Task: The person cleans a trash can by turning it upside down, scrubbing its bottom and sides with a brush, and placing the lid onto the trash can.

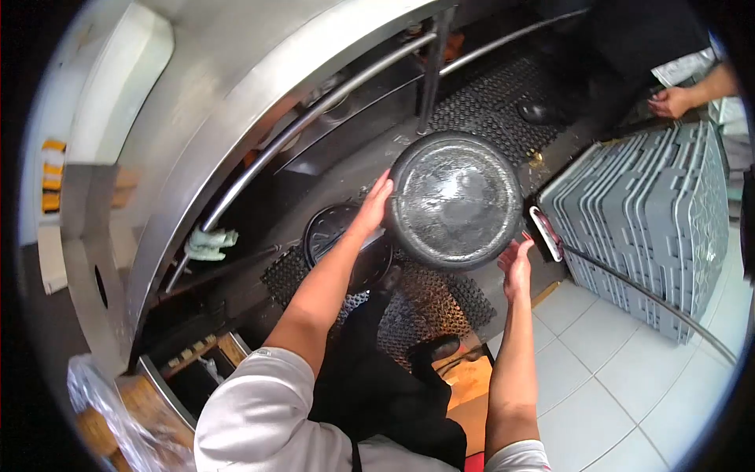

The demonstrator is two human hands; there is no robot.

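Note:
Between my two hands is a large round black bin-like container [456,200], its scuffed, shiny flat base facing up towards me. My left hand [377,206] presses against its left side with the fingers along the edge. At the lower right edge, my right hand [516,269] supports it with fingers partly curled; some fingertips are hidden by the rim. Below my left forearm, a round black base with ribs [334,228] rests on the floor, partly covered by the arm.
Stacked grey crates [637,220] stand at right, with a long-handled floor tool [645,295] leaning by them. A steel counter [212,118] with a rail [314,110] curves along the left. Black rubber mats [495,102] cover parts of the floor. Another person's hand [672,102] shows top right.

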